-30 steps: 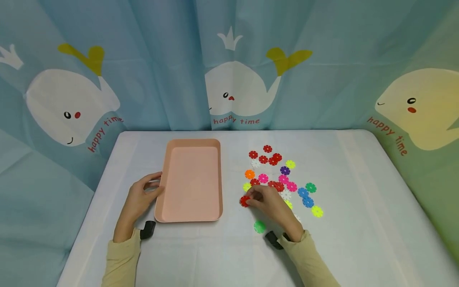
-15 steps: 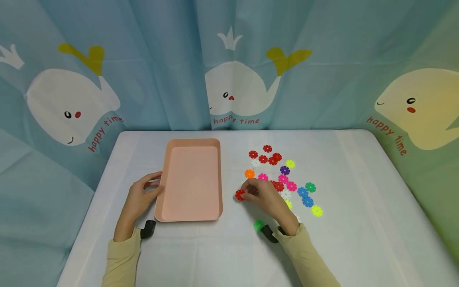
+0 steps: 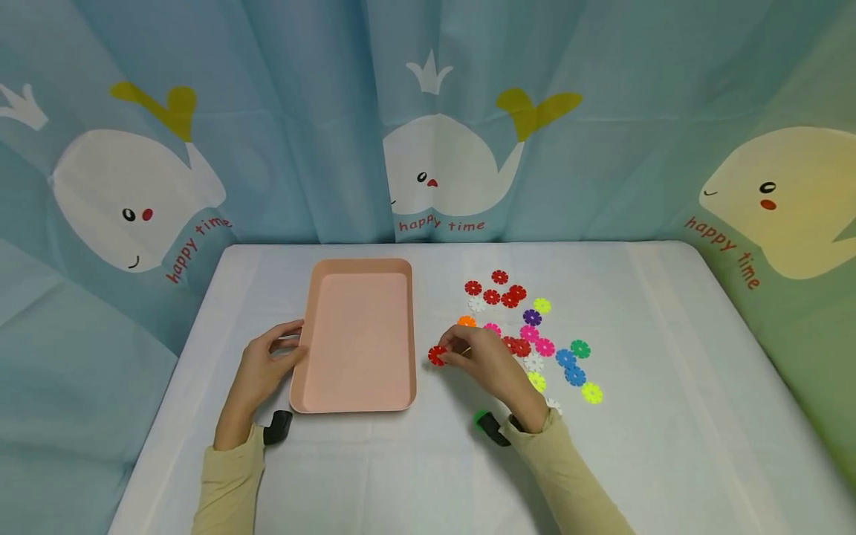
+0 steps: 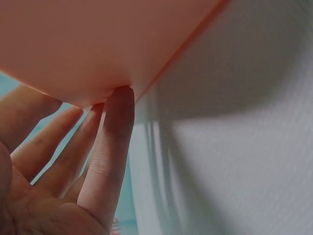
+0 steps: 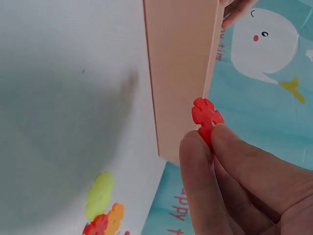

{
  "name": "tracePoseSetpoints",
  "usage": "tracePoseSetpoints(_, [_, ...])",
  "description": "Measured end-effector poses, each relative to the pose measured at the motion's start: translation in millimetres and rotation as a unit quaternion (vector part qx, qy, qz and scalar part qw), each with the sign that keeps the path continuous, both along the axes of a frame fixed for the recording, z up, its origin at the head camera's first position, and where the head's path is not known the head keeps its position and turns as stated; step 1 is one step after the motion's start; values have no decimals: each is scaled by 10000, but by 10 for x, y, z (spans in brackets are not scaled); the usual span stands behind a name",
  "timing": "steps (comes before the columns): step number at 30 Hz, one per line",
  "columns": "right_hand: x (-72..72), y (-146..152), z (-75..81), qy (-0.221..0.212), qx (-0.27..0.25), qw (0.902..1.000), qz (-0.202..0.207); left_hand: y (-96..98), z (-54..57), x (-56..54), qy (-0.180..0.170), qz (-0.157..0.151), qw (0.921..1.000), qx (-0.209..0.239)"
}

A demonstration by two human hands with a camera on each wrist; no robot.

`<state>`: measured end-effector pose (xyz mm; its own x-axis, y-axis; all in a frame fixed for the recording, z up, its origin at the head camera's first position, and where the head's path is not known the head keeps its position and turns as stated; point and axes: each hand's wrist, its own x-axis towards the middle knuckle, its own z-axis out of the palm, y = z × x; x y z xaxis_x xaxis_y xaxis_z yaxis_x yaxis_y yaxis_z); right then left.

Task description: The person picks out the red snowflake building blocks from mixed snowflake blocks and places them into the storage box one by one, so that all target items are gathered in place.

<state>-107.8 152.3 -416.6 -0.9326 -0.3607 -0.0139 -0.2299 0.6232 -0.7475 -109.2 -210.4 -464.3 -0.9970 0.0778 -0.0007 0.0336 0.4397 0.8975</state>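
My right hand (image 3: 484, 362) pinches a red plastic snowflake disc (image 5: 205, 117) between thumb and forefinger. In the head view this disc is just right of a shallow pink tray (image 3: 409, 334), held above the white table with a shadow beneath. My left hand (image 3: 266, 364) touches the tray's left edge, fingers fairly straight and spread along the rim. From the left wrist view, several fingertips (image 4: 122, 100) meet the tray's underside edge. More snowflake discs in red, pink, blue, yellow, white and other colours lie loose behind and right of my right hand.
A green disc (image 3: 479, 418) is partly hidden by the black wrist camera (image 3: 493, 429). A purple disc (image 3: 532, 318) and an orange disc (image 3: 467, 321) lie among the others. A blue curtain (image 3: 301, 134) printed with whales hangs behind the table (image 3: 374, 475).
My right hand has moved left and slightly away from me with the red disc, nearer the tray. The left hand and the tray have stayed in place.
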Motion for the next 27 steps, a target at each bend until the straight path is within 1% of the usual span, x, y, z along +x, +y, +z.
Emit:
tracePoseSetpoints(7, [-35,-78,9,168,-168,9997,114,-3,4,11,6,-31,10000,-55])
tracePoseSetpoints(12, [-51,-174,23,76,-321,9993,188,-2,13,11,-16,-36,10000,24])
tracePoseSetpoints(20, [-49,-303,59,-31,-354,9992,173,-7,12,0,-10,-60,10000,-10])
tracePoseSetpoints(27, [-67,-412,66,-27,-444,9986,280,-15,0,0,-60,-54,9998,184])
